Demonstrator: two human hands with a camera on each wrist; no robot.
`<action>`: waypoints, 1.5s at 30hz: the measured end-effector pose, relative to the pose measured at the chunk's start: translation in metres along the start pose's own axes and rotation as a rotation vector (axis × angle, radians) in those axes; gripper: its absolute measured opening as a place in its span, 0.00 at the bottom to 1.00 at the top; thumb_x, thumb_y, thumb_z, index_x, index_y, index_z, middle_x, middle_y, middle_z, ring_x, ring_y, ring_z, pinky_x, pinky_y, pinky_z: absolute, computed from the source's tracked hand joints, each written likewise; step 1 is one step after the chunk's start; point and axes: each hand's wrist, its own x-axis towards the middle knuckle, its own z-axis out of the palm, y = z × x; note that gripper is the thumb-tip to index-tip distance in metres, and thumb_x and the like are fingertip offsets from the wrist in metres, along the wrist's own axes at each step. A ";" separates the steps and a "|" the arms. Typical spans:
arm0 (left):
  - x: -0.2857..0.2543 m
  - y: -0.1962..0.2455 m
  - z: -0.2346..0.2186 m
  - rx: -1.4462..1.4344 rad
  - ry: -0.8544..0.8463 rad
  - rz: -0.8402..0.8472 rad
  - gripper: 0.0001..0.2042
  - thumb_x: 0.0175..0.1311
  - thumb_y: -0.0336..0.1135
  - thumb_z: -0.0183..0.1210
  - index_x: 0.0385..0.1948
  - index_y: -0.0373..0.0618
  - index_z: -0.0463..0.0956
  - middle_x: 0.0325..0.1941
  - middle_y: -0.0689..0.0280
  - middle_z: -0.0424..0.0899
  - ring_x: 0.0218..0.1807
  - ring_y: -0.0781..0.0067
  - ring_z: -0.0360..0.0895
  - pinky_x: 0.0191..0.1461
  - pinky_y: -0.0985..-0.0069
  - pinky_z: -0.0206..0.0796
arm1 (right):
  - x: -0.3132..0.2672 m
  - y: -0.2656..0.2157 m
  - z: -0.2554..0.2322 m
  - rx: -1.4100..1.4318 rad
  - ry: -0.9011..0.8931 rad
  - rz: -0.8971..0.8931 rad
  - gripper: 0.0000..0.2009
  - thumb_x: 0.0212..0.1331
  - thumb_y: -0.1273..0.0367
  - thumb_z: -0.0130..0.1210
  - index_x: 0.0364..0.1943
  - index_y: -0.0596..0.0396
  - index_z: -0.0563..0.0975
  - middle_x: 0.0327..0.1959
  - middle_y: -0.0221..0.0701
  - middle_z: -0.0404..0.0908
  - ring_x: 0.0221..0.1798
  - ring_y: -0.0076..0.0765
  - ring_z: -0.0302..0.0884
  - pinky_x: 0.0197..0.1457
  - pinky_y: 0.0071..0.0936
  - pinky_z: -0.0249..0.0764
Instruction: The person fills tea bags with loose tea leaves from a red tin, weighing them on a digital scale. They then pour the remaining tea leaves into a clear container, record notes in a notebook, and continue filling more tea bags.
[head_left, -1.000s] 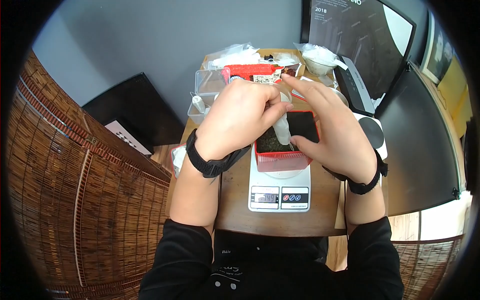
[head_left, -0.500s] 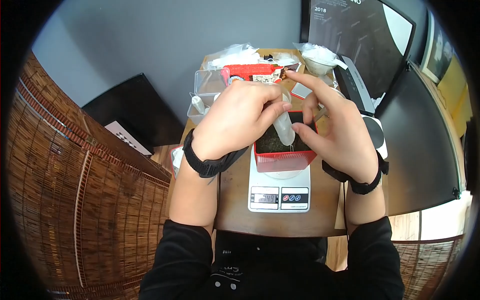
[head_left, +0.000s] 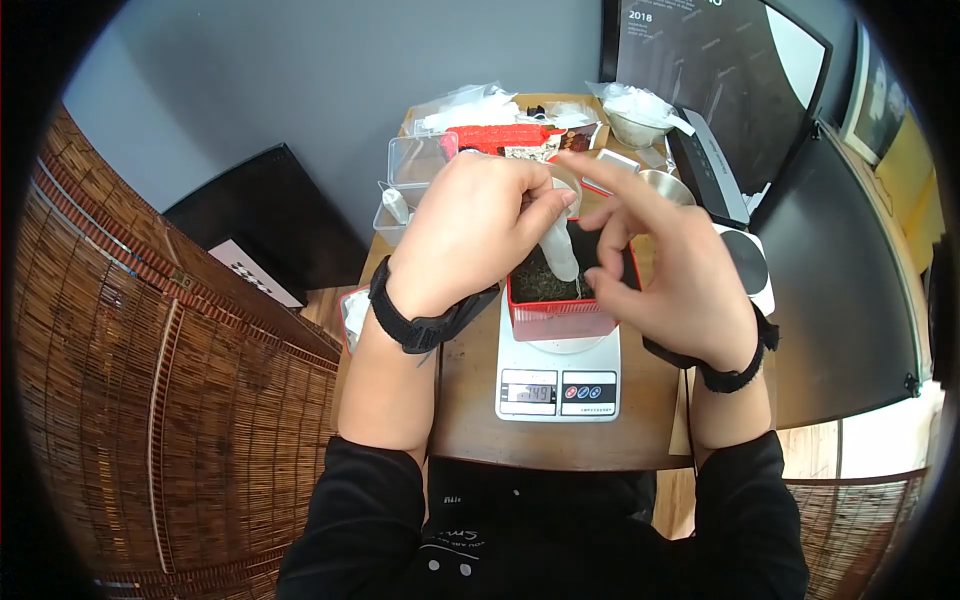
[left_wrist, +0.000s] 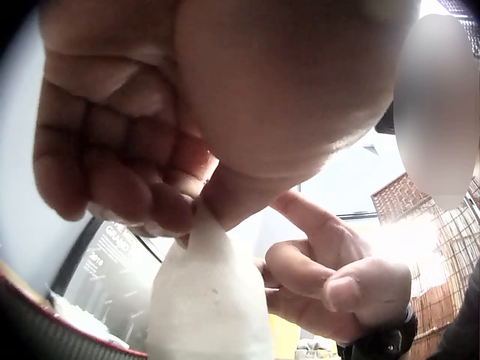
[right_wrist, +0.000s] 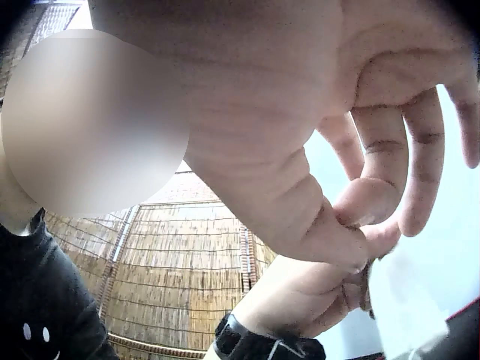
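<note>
Between thumb and index finger, my left hand (head_left: 475, 215) pinches the narrow top end of a small white pouch (head_left: 560, 250). The pouch hangs tilted over a red container (head_left: 565, 325) of dark, crumbly material. A thin thread trails from the pouch's lower end. My right hand (head_left: 685, 285) hovers just right of the pouch, holding nothing. Its index finger points forward, while the middle finger (left_wrist: 296, 266) bends in against the thumb in the left wrist view. Under the container is a white kitchen scale (head_left: 510, 350) with a lit display.
To the left, a clear lidded box (head_left: 390, 222) holds another white pouch (head_left: 395, 205). Behind the container lie a red packet (head_left: 500, 138), a round metal dish (head_left: 665, 185) and a bowl with plastic wrap (head_left: 638, 125). A monitor (head_left: 715, 80) stands at back right.
My right hand's fingers have gone from spread to bent, the middle finger curling toward the thumb. The pouch sways slightly in my left hand, which stays nearly in place.
</note>
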 end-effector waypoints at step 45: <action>-0.006 0.010 -0.017 -0.142 -0.066 0.077 0.07 0.71 0.28 0.66 0.34 0.35 0.79 0.27 0.60 0.80 0.30 0.66 0.76 0.39 0.71 0.70 | 0.000 0.003 0.006 -0.286 0.345 -0.334 0.04 0.53 0.73 0.71 0.32 0.54 0.87 0.30 0.32 0.87 0.34 0.44 0.86 0.39 0.37 0.80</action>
